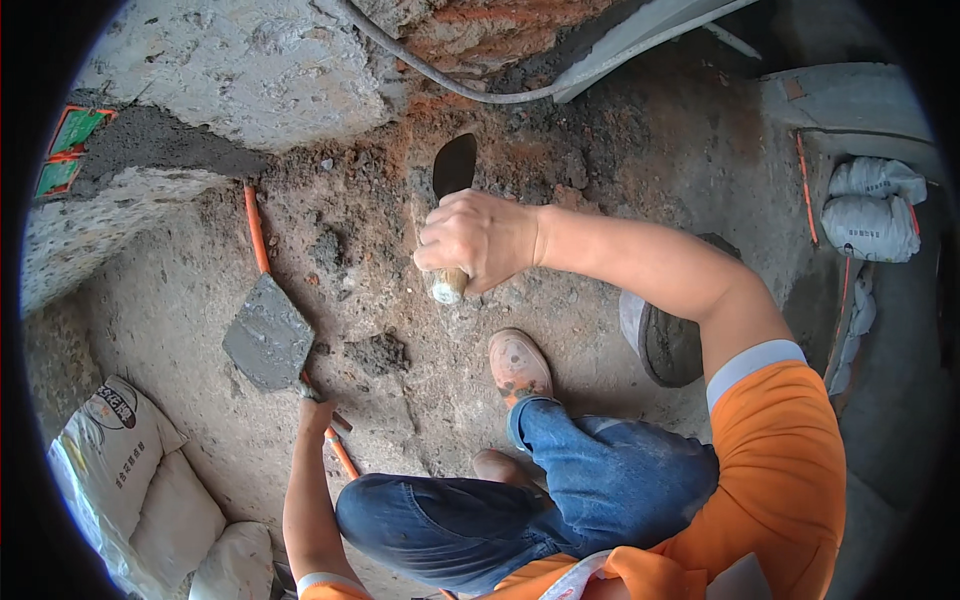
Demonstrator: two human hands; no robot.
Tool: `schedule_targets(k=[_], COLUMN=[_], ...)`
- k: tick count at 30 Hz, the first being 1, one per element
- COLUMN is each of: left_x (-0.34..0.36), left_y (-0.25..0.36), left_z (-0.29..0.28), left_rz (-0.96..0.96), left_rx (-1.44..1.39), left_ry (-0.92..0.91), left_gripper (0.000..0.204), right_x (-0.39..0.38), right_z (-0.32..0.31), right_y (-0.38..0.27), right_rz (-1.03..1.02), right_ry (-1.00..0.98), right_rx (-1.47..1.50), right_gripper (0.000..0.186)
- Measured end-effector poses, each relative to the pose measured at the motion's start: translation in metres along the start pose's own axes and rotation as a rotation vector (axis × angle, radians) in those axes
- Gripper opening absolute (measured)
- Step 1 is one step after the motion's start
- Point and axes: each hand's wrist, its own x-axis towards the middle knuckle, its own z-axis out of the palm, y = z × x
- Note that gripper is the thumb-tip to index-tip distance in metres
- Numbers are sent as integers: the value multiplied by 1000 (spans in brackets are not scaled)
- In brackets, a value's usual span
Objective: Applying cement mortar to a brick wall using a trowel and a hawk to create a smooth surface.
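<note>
My right hand [478, 240] is closed around the wooden handle of a trowel [456, 167]. Its dark rounded blade points away from me, above the dirt-strewn floor near the wall. At the lower left, my left hand [314, 408] grips a broad trowel [268, 335] by its handle end. That square blade is flat and coated with grey mortar. A lump of wet mortar [378, 353] lies on the floor just right of it. Under my right forearm stands a bucket [632, 322] with grey mortar inside, partly hidden by the arm.
White filled bags [135, 470] are piled at the lower left, and more bags [872, 215] sit at the far right. An orange pipe [256, 230] runs along the floor behind the broad trowel. A grey hose [430, 72] droops across the rough wall base. My boot [520, 362] is between the tools.
</note>
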Motion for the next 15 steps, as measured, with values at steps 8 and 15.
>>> schedule_targets(k=[8, 15], left_x=[22, 9], left_y=[-13, 4], left_z=[-1, 5], left_rz=[-35, 18], left_rx=[160, 118], left_ry=[26, 73], left_gripper=[42, 47], right_x=[-34, -88], right_z=[-14, -37], right_y=[53, 59], right_rz=[464, 575], right_ry=[-355, -432], right_rx=[-185, -187], right_gripper=[11, 16])
